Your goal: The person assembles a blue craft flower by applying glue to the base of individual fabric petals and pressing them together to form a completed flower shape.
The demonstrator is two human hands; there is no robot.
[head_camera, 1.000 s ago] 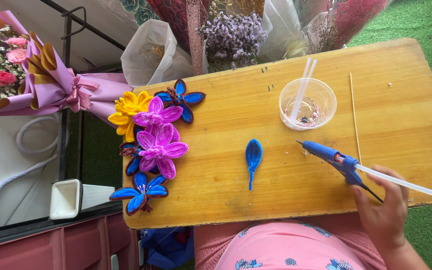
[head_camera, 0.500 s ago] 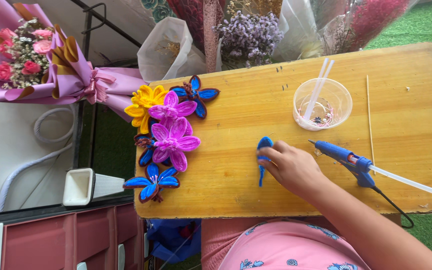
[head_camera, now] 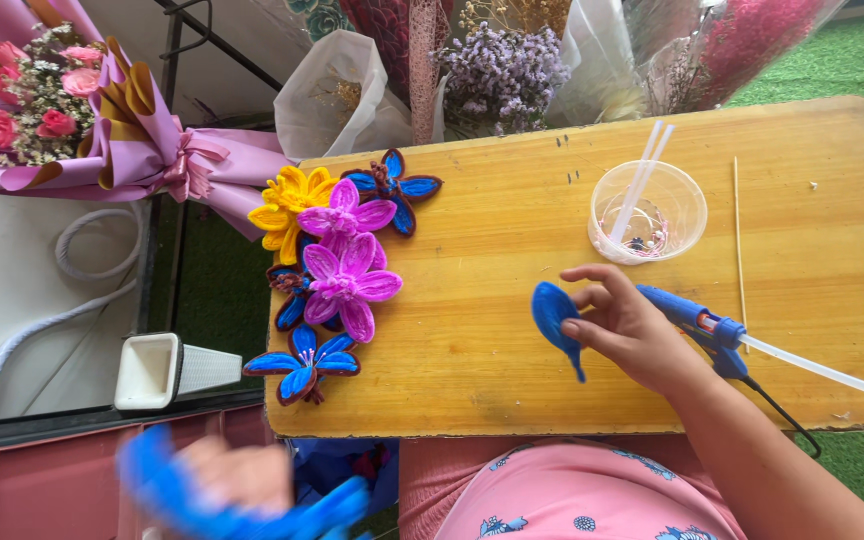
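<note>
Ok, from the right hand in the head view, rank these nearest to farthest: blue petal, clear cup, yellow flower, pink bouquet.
From the right hand:
1. Blue petal: at its fingertips, just left.
2. Clear cup: above the hand, farther back on the board.
3. Yellow flower: at the board's left end.
4. Pink bouquet: off the board, top left.

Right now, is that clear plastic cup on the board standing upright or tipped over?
Upright: the clear cup shows its open round rim facing up, two white sticks leaning inside it, on the wooden board.
</note>
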